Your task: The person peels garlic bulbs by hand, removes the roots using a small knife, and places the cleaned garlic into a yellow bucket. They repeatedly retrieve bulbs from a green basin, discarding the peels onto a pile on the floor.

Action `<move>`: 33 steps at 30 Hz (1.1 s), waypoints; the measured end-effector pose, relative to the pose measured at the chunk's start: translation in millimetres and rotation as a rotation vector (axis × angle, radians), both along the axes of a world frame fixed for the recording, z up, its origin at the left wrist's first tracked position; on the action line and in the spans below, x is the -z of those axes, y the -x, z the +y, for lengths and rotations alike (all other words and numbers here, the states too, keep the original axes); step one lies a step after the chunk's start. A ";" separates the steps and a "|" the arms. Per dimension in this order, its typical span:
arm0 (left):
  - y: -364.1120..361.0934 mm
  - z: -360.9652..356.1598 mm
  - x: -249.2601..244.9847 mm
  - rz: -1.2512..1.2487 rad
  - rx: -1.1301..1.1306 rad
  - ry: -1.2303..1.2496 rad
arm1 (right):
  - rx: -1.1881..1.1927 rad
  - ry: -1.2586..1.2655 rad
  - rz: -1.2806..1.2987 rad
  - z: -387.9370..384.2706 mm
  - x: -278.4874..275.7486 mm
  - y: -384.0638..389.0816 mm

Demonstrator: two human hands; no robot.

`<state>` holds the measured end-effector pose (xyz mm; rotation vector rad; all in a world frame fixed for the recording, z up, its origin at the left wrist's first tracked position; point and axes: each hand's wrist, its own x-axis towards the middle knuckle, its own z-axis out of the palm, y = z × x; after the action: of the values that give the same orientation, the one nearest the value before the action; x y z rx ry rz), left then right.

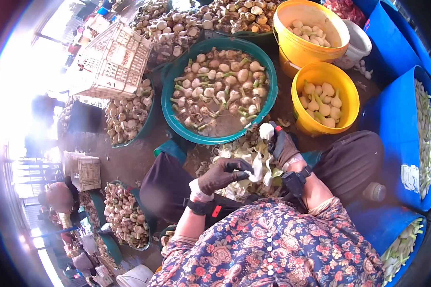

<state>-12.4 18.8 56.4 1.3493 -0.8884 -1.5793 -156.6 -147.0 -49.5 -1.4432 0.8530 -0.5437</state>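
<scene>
My right hand (283, 147), in a dark glove, is closed around a peeled white garlic bulb (266, 131). A small red piece shows at its fingers, perhaps part of a knife; the rest of it is hidden. My left hand (225, 175), also gloved, is pinched shut at a blurred white strip of garlic peel (257, 167). Under both hands lies a heap of peelings (239, 189) between my legs. Ahead stands a green tub (166, 107) of garlic bulbs in murky water. Peeled bulbs lie in the nearer yellow bucket (352, 103).
Another yellow bucket (280, 40) stands behind the nearer one, beside a white bucket (361, 45). Blue containers (385, 124) with stems line the right side. Unpeeled garlic heaps (127, 215) and a white crate (105, 67) are at the left. Another person (60, 198) is at far left.
</scene>
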 end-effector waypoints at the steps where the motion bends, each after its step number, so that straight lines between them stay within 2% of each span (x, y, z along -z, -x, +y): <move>1: -7.7 3.2 -1.2 -0.086 0.070 -0.138 | 0.052 -0.053 -0.037 -1.8 0.3 0.0; 3: -24.6 2.8 -3.8 -0.277 0.224 -0.247 | 0.140 -0.680 -0.201 -5.5 0.2 -1.5; 4: -31.5 0.6 2.4 -0.365 0.326 -0.272 | 0.163 -0.833 -0.264 -7.3 5.0 -0.9; 5: -34.2 -2.4 13.6 -0.578 0.337 -0.233 | 0.180 -0.989 -0.325 -7.3 8.3 -0.7; 7: -42.0 -13.8 45.1 -1.003 0.287 -0.238 | 0.183 -0.867 -0.186 -4.6 2.8 -3.1; 8: -46.6 -22.7 65.3 -1.077 0.082 -0.155 | 0.185 -0.802 -0.119 -3.9 -2.0 -4.9; 9: -49.9 -37.7 78.7 -0.992 -0.048 -0.189 | 0.187 -0.804 -0.129 -4.1 -7.6 -6.6; 10: -56.0 -50.7 101.5 -1.008 -0.146 -0.099 | 0.192 -0.802 -0.137 -5.6 -13.8 -8.6; 14: -68.2 -115.7 151.7 -1.016 -0.111 -0.208 | 0.174 -0.843 -0.295 -11.3 -14.9 -10.5; 15: -72.5 -129.0 177.5 -1.053 -0.034 -0.253 | 0.105 -0.971 -0.430 -13.7 -11.9 -7.9; 16: -71.2 -137.4 192.5 -1.103 -0.001 -0.295 | 0.076 -0.987 -0.542 -13.3 -17.1 -5.9; 17: -73.7 -139.9 220.8 -1.044 -0.058 -0.308 | -0.005 -0.774 -0.521 -13.9 -14.3 -7.0; 18: -73.0 -144.7 224.9 -0.983 -0.117 -0.325 | -0.014 -0.771 -0.472 -16.9 -19.7 -8.7; 19: -73.6 -146.9 229.3 -0.801 -0.151 -0.334 | -0.024 -0.768 -0.422 -19.7 -24.5 -10.1; 21: -66.9 -144.5 183.0 -0.442 -0.222 -0.366 | 0.103 -0.963 -0.327 -33.0 1.7 -12.6; 22: -65.4 -137.6 177.9 -0.330 -0.269 -0.274 | 0.167 -1.067 -0.281 -33.4 13.2 -14.6; 23: -63.7 -128.7 174.5 -0.220 -0.316 -0.183 | 0.183 -0.763 -0.176 -25.8 17.3 -19.6; 24: -58.9 -122.0 158.7 -0.110 -0.362 -0.087 | 0.179 -0.581 -0.068 -21.1 20.9 -22.7; 26: -43.5 -105.7 132.4 -0.256 -0.313 0.059 | 0.161 -0.200 0.139 -15.4 24.9 -28.9; 28: -17.0 -95.8 85.4 -0.134 -0.349 0.005 | 0.181 -0.180 0.120 -6.9 8.6 -32.9; 29: -10.6 -93.4 72.2 -0.278 -0.290 -0.023 | 0.195 -0.161 0.093 -5.2 2.5 -34.8; 30: -8.7 -90.5 69.5 -0.326 -0.283 0.022 | 0.211 -0.141 0.066 -4.2 -3.7 -35.7; 33: -5.7 -82.2 58.2 -0.424 -0.250 0.092 | 0.050 -0.039 0.159 -4.6 -19.4 -26.4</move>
<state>-6.6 -63.4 -1.8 1.6887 -0.9829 -1.0671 -130.2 -151.5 -30.0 -1.4466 1.0225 -0.4507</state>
